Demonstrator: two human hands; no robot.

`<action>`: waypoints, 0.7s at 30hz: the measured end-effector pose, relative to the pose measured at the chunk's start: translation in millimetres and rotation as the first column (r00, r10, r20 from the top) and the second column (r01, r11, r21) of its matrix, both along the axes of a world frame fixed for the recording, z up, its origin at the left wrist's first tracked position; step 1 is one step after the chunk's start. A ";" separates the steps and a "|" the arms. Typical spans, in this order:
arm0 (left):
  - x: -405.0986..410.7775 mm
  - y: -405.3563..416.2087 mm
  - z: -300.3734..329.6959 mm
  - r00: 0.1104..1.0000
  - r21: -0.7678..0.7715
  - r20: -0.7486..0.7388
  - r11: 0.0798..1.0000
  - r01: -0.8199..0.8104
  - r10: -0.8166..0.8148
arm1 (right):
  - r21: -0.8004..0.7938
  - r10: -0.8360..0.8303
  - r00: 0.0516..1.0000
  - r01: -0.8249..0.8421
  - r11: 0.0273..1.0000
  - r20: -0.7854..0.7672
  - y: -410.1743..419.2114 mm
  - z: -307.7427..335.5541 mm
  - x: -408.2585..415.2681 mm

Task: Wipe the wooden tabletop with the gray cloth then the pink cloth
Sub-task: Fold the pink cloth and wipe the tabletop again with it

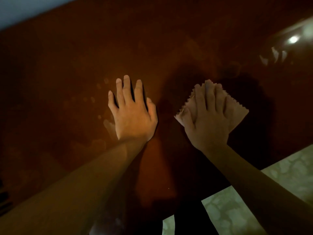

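Observation:
A dark reddish wooden tabletop (67, 65) fills most of the head view. My right hand (209, 119) lies flat, fingers straight, pressing a small pink cloth (238, 114) with zigzag edges onto the wood right of centre. My left hand (133, 114) rests palm down on the bare tabletop beside it, fingers spread and straight, holding nothing. Faint smudges and fingerprints (100, 89) show on the wood left of my left hand. No gray cloth is in view.
The table's near edge runs diagonally at the lower right, with pale patterned floor (277, 184) beyond it. A bright light reflection (293, 39) glints on the glossy surface at the far right. A pale wall (25, 9) borders the table at the upper left.

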State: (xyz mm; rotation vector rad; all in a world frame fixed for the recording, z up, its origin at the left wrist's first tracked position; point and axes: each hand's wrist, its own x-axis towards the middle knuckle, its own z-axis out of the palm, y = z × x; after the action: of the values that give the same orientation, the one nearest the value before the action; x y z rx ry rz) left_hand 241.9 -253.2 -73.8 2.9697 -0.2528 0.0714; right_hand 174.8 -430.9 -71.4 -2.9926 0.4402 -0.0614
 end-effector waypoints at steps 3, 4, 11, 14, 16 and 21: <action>0.2 -0.6 0.8 1.000 0.008 -0.017 1.000 0.000 0.000 | -0.004 0.009 1.000 -0.009 1.000 -0.013 -1.3 -0.3 -0.2; 0.2 -0.6 0.7 1.000 0.011 -0.019 1.000 -0.001 0.001 | -0.005 0.016 1.000 -0.016 1.000 -0.018 -1.5 -0.6 0.5; 1.6 -0.8 -0.1 1.000 -0.012 -0.027 1.000 -0.007 0.007 | 0.011 0.051 0.999 -0.050 0.999 -0.019 -3.3 0.1 3.7; 0.9 -0.4 -1.0 1.000 -0.005 -0.027 1.000 -0.004 0.004 | 0.023 0.045 0.998 -0.044 0.999 -0.040 -3.0 1.9 3.9; 1.1 -0.4 -0.4 1.000 -0.002 -0.030 1.000 -0.004 0.004 | 0.033 0.039 0.998 -0.037 0.999 -0.050 -2.6 2.5 4.5; 1.4 -1.2 1.1 0.999 0.002 -0.035 1.000 0.003 -0.003 | 0.039 0.041 0.998 -0.039 0.998 -0.055 -3.0 1.1 3.2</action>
State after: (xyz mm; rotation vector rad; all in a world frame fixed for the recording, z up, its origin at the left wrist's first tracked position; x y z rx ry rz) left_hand 243.3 -254.4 -72.7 2.9695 -0.2525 0.0189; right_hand 178.1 -433.9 -70.3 -2.9708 0.3828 0.0336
